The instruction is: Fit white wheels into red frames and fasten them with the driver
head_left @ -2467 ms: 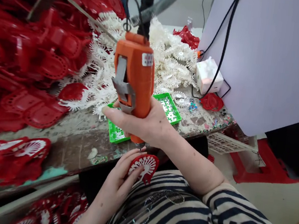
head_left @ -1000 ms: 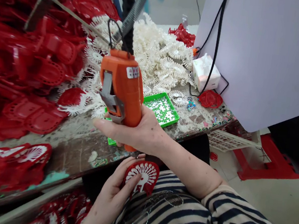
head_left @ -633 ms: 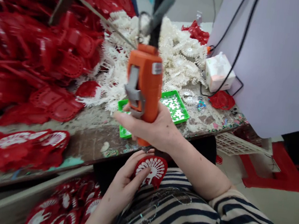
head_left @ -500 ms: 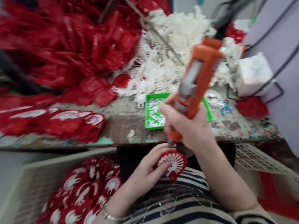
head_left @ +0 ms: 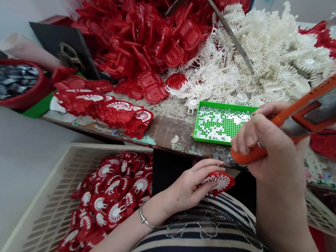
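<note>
My left hand (head_left: 186,187) grips a red plastic piece (head_left: 226,182) with a white fan-shaped insert, held just above my lap. The thumb lies across its face and the fingers are behind the top edge. My right hand (head_left: 281,152) is wrapped round an orange electric screwdriver (head_left: 334,81), which leans up to the right. Its metal tip points down close to the left fingertips; whether it touches the piece I cannot tell. Just behind the screwdriver is a green tray (head_left: 197,121) scattered with small shiny bits, partly covered by the right hand.
Loose red parts (head_left: 136,32) and white fan parts (head_left: 243,57) are heaped along the bench, a bent metal bar (head_left: 229,29) over them. Assembled pieces (head_left: 117,113) line the front edge; more fill a crate (head_left: 52,193) below. A red bowl (head_left: 42,86) stands far left.
The view has swung left, so everything sits further right in it. The screwdriver has tilted over to the right and its tip is beside the left fingertips. Both hands keep their hold.
</note>
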{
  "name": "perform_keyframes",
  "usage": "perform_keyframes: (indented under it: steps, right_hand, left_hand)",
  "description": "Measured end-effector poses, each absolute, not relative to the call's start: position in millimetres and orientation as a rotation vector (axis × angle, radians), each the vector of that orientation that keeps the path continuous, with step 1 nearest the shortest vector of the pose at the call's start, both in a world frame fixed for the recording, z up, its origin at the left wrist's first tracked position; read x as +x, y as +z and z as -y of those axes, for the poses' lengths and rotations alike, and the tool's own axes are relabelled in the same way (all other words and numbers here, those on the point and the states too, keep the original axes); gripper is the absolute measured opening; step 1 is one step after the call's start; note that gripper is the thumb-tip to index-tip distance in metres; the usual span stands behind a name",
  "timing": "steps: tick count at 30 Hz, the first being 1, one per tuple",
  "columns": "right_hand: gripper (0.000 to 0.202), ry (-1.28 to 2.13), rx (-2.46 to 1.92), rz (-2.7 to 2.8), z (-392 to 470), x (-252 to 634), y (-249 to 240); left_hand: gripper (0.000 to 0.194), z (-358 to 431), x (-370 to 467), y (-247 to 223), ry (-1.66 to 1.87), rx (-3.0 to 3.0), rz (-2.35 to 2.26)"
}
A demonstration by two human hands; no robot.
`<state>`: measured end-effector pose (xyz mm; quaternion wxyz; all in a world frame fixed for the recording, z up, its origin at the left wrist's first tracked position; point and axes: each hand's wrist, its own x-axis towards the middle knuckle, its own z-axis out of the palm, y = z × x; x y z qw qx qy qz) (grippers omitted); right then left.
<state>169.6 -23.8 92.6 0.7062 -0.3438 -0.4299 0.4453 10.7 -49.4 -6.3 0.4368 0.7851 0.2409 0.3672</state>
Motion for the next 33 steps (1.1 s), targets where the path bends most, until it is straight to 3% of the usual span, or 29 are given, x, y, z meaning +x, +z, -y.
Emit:
perform_keyframes:
  steps: [12, 33]
  right_hand:
    - [0.015, 0.951, -0.796, 1.019, 28.3, 164.9, 90.4]
    - [0.025, 0.892, -0.881, 1.033, 25.9, 163.9, 87.0]
  left_hand:
    - [0.033, 51.0, 10.0, -9.2, 0.898, 1.942, -0.597]
    - [0.034, 50.5, 9.9, -10.5, 0.864, 1.872, -0.617]
